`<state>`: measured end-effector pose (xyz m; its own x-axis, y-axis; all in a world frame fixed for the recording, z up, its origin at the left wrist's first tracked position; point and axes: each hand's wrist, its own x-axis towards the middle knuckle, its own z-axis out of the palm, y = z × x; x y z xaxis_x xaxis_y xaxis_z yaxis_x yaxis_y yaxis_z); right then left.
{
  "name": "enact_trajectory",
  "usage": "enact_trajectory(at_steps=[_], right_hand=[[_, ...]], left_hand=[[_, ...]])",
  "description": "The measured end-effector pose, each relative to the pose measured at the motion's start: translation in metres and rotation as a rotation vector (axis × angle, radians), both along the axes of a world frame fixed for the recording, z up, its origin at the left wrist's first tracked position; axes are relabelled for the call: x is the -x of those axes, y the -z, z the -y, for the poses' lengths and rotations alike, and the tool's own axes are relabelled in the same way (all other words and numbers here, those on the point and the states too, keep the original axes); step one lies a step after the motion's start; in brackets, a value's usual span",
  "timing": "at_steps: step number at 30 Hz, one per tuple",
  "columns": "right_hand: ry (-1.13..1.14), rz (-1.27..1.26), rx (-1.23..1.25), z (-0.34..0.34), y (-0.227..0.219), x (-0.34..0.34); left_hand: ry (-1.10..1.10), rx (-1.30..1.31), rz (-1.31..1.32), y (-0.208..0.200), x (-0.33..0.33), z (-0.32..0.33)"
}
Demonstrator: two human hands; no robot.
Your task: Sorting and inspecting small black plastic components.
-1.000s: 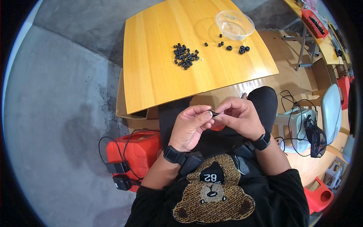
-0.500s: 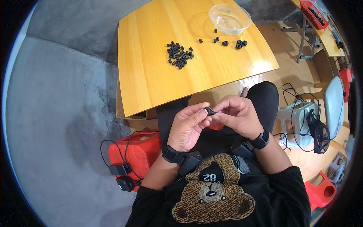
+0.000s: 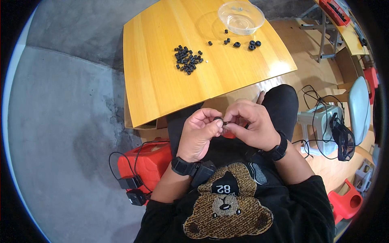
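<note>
Over my lap, just off the table's near edge, both hands meet fingertip to fingertip. My left hand (image 3: 196, 135) pinches a small round black rubber-like part (image 3: 218, 118) between thumb and fingers. My right hand (image 3: 253, 125) is closed at that part's right side, pinching a tiny dark piece that its fingers mostly hide. On the table beyond lies a pile of small black cylinders (image 3: 188, 60). To its right sit larger round black parts with holes (image 3: 252, 47) and a few loose black cylinders (image 3: 226, 31).
A clear plastic bowl (image 3: 231, 26) stands on the far right of the wooden table (image 3: 158, 81). A red stool (image 3: 150, 162) with cables is at my left. A pale stool (image 3: 320, 129) and more cables are on the right. A red tray (image 3: 335, 12) rests on another table.
The hands stay together, shifted slightly left in view; the fingers have adjusted around the black part, which is now more covered. The table also appears shifted a little left.
</note>
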<state>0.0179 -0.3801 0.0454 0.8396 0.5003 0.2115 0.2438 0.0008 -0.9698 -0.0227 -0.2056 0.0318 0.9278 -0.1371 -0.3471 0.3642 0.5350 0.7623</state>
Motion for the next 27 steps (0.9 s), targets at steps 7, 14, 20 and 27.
enact_trajectory(at_steps=[7,14,20,27], right_hand=[[-0.019,-0.279,-0.203,-0.005,0.015,0.004],[-0.078,-0.628,-0.408,-0.003,0.021,0.002],[-0.049,-0.503,-0.453,-0.004,0.026,0.004],[-0.022,-0.459,-0.368,-0.002,0.024,0.006]], left_hand=[[-0.096,-0.031,0.074,-0.009,-0.001,0.01],[-0.079,-0.033,0.051,0.001,0.0,0.003],[-0.088,0.138,-0.061,0.0,0.001,0.001],[-0.068,0.166,-0.071,0.0,0.001,0.0]])
